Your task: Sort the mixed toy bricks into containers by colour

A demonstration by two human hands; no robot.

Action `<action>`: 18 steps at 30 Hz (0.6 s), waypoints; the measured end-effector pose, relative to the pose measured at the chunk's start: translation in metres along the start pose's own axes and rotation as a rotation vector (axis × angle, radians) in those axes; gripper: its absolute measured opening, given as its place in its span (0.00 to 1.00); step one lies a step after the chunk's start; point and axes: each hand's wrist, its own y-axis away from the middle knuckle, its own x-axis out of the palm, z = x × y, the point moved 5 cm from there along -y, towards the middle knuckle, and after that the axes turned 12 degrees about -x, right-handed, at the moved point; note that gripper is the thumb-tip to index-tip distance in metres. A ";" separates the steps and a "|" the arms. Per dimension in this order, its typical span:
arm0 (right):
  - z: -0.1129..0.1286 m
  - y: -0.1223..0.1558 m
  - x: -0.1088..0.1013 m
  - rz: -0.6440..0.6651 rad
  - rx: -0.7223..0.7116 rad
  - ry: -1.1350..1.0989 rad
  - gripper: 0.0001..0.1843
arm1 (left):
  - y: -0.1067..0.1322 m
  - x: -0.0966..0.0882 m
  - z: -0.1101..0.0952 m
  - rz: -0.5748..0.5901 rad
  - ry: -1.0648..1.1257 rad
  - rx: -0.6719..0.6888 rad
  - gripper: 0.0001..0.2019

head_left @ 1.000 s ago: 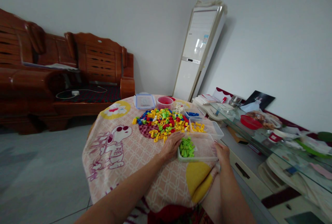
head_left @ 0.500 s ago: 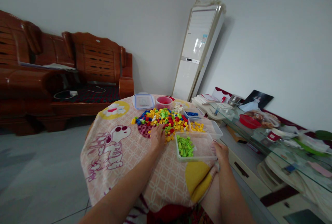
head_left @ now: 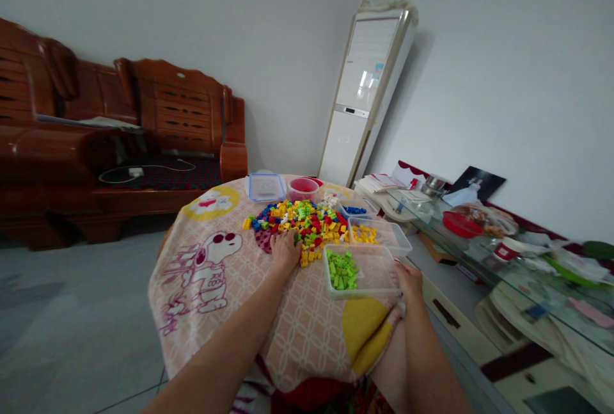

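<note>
A carved wooden sofa (head_left: 187,103) fills the left side of the room, and a tall white air conditioner (head_left: 355,84) stands near the corner where the pale walls meet. Along the right runs a low cabinet (head_left: 463,327) with a glass top. In the middle is a table (head_left: 307,318) under a pale pink cloth, printed with a white dog in dark red glasses. Over its far part spreads a heap of toy bricks (head_left: 311,215), mainly yellow, red, blue and green. To the right of the heap, three clear boxes stand in a row: the front box (head_left: 377,270) nearest the person, the middle box (head_left: 391,238) just behind it, and the smaller far box (head_left: 370,209) beyond. Behind the heap, a blue-edged plastic piece (head_left: 266,187) lies beside a round tub (head_left: 303,188) with a pinkish-red inside.

The right hand (head_left: 409,278) grips the right end of the front box. The left hand (head_left: 285,249) reaches to the near edge of the heap, fingers bent among the bricks; whether they pinch one, I cannot tell. Green bricks (head_left: 342,270) lie in the left part of the front box, yellow bricks (head_left: 364,235) in the middle box, and blue bricks (head_left: 354,210) in the far one.
</note>
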 end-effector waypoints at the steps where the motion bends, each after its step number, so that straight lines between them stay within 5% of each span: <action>1: 0.000 0.000 0.000 -0.002 0.000 -0.002 0.21 | 0.000 0.000 0.001 0.000 0.025 -0.002 0.15; 7: 0.003 0.001 0.000 -0.006 -0.007 -0.012 0.20 | 0.002 -0.003 0.003 -0.046 0.173 0.044 0.07; 13: 0.005 0.001 0.000 -0.005 -0.002 -0.009 0.19 | 0.008 -0.009 -0.002 -0.112 0.273 0.130 0.11; 18: 0.003 0.000 -0.001 -0.004 -0.007 0.016 0.20 | 0.027 -0.004 -0.018 -0.054 0.414 0.296 0.13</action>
